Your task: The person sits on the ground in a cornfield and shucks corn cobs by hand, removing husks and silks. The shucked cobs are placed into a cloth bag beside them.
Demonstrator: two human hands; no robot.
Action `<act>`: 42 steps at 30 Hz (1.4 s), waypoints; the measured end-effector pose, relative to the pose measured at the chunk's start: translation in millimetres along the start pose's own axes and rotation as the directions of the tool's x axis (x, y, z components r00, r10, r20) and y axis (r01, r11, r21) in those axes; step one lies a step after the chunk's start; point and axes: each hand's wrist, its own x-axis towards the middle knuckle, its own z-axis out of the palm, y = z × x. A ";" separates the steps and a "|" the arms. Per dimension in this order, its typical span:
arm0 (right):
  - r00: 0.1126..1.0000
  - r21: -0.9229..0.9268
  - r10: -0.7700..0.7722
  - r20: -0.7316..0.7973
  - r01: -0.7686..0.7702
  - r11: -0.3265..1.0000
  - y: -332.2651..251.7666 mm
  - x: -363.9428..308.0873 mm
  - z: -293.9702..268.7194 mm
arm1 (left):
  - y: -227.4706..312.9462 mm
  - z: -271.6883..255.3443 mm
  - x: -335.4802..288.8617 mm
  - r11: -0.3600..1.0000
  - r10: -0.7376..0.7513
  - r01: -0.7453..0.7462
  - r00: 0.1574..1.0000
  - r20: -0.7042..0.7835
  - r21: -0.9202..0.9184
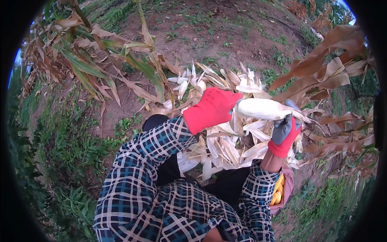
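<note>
An ear of corn [260, 109] in pale, whitish husk lies crosswise in front of me, above a heap of husks. My right hand [285, 130], in a red glove with grey palm and fingers, grips its right end, where dry strips of husk stick out. At the left end of the ear is my left hand [214, 107], in a matching red glove seen from the back. Its fingers are curled closed against the tip, and they are partly hidden behind the hand.
Loose dry husks [219, 151] pile up on the ground between my legs. By my right forearm stands a pinkish sack [287, 187] containing yellow corn cobs [277, 191]. Corn stalks [149, 40] rise at the left; brown dry leaves [322, 68] hang at the right.
</note>
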 end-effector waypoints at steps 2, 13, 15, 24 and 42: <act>1.000 0.021 -0.029 -0.007 0.029 0.999 4.3 2.0 -4.6 | 2.8 5.2 1.3 0.993 -0.030 0.038 0.997 0.076 -0.113; 0.900 0.779 0.144 0.410 -0.428 0.457 42.0 -8.5 -18.4 | 40.0 26.6 -23.7 -0.043 0.341 0.667 0.710 0.616 -0.744; 0.842 0.780 0.061 0.536 -0.522 0.344 35.0 -10.4 -9.6 | 38.4 45.9 -35.6 -0.164 0.442 0.599 0.755 0.484 -0.784; 0.839 0.499 0.537 -0.093 -0.427 0.754 21.1 3.4 -11.8 | -4.1 54.4 -0.2 0.541 0.058 0.192 0.963 0.264 -0.819; 0.905 0.220 0.314 0.286 -0.381 0.898 47.7 -37.7 11.5 | 20.1 50.0 8.9 0.275 -0.196 0.308 0.945 0.261 -0.911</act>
